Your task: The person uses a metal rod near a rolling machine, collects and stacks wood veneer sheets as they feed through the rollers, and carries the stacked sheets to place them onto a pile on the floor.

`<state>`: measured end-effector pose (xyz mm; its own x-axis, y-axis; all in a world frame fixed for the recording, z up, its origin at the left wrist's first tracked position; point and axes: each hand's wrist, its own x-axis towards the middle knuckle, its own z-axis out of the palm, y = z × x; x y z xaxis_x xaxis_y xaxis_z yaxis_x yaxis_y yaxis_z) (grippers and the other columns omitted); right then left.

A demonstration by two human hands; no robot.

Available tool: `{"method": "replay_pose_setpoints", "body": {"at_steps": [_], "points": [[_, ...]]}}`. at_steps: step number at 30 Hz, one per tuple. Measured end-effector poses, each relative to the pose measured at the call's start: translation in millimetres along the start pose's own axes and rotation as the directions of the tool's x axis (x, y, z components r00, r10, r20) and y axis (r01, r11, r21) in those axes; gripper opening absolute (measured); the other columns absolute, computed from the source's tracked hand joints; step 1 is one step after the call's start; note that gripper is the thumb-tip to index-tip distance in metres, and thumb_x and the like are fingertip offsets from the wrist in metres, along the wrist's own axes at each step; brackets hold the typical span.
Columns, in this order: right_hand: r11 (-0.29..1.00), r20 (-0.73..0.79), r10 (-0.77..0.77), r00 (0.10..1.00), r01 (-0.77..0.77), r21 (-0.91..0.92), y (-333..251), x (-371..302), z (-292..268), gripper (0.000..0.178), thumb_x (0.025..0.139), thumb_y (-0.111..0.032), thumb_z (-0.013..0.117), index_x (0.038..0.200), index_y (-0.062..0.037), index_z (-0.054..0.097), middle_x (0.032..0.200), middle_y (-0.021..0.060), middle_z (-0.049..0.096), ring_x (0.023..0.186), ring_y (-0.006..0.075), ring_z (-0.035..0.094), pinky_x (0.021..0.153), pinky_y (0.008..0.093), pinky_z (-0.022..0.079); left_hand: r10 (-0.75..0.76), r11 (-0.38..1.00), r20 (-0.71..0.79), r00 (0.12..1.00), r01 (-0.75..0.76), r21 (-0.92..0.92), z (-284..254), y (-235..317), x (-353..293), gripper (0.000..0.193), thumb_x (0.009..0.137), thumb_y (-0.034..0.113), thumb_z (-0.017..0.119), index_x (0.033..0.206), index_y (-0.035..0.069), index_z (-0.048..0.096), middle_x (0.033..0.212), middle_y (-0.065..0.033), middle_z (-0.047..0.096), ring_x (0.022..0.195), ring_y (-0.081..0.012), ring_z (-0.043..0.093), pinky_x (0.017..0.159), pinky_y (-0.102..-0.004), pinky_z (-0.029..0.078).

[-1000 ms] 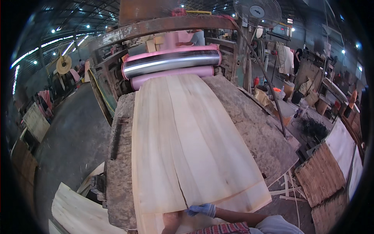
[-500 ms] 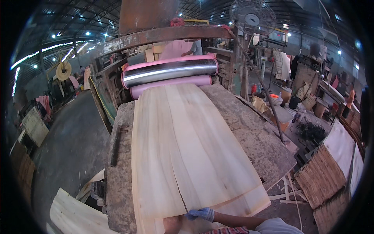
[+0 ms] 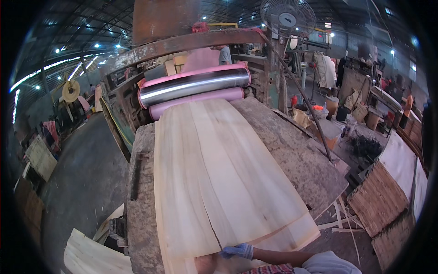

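A long pale sheet of wood veneer (image 3: pixel 228 178) lies on top of more sheets on the worn machine table (image 3: pixel 283 146). Its far end reaches the rollers, and a dark split runs up from its near edge. At that edge, beside the split, my right hand (image 3: pixel 237 251) in a blue glove has its fingers closed on the sheet. My left hand (image 3: pixel 205 264) is only partly in view at the lower edge, close to the right one. Its fingers are hidden.
Ahead stand a shiny metal roller (image 3: pixel 196 86) and a pink-coated roller (image 3: pixel 196 101) in a rusty frame. A rod (image 3: pixel 303 98) slants down at the right. Veneer scraps (image 3: pixel 96 251) lie at lower left, buckets (image 3: pixel 321 112) at right. Another person (image 3: pixel 224 55) stands behind the rollers.
The view has shifted slightly, so the machine sits a little further left. My hands and the veneer sheet hold nearly the same place. Behind the rollers, the other person's arm has moved.
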<state>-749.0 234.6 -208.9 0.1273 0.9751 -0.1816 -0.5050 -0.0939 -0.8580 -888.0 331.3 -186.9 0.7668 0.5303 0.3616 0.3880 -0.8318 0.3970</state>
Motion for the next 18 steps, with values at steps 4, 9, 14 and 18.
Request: {"method": "replay_pose_setpoints", "body": {"at_steps": [4, 9, 14, 18], "points": [[0.998, -0.043, 0.054, 0.998, -0.056, -0.041, 6, -1, -3, 0.030, 0.078, -0.029, 0.056, 0.091, -0.0019, 0.057, 0.078, 0.0057, 0.059, 0.070, 0.0135, 0.055, 0.063, 0.0251, 0.045, -0.011, 1.000, -0.007, 1.000, 0.011, 0.002, 5, -2, -2, 0.032, 0.066, 0.020, 0.057, 0.097, 0.011, 0.054, 0.098, -0.0121, 0.053, 0.096, -0.0303, 0.047, 0.081, -0.0430, 0.034], [0.997, -0.007, 0.058, 0.998, -0.058, -0.054, 5, -1, -4, 0.030, 0.079, -0.030, 0.054, 0.090, -0.0026, 0.058, 0.078, 0.0062, 0.060, 0.070, 0.0138, 0.056, 0.063, 0.0263, 0.046, 0.009, 1.000, 0.050, 0.999, -0.009, 0.012, 2, -1, -2, 0.034, 0.067, 0.023, 0.057, 0.098, 0.011, 0.053, 0.100, -0.0125, 0.052, 0.096, -0.0304, 0.047, 0.081, -0.0430, 0.035], [0.999, -0.015, 0.032, 0.999, -0.032, -0.025, 7, -1, -1, 0.029, 0.079, -0.029, 0.054, 0.090, -0.0024, 0.059, 0.076, 0.0058, 0.060, 0.067, 0.0135, 0.056, 0.063, 0.0265, 0.047, -0.019, 0.999, 0.002, 1.000, 0.019, 0.034, 25, -21, -9, 0.030, 0.068, 0.022, 0.056, 0.096, 0.011, 0.054, 0.092, -0.0129, 0.054, 0.087, -0.0314, 0.050, 0.074, -0.0438, 0.037], [0.996, -0.021, 0.008, 1.000, -0.010, -0.087, 1, -2, -2, 0.029, 0.080, -0.027, 0.053, 0.091, -0.0010, 0.058, 0.076, 0.0068, 0.059, 0.069, 0.0143, 0.056, 0.063, 0.0268, 0.047, 0.022, 0.998, 0.009, 1.000, -0.022, 0.051, 31, -27, -10, 0.033, 0.066, 0.021, 0.057, 0.095, 0.005, 0.056, 0.093, -0.0136, 0.056, 0.086, -0.0304, 0.053, 0.075, -0.0414, 0.041]]}}
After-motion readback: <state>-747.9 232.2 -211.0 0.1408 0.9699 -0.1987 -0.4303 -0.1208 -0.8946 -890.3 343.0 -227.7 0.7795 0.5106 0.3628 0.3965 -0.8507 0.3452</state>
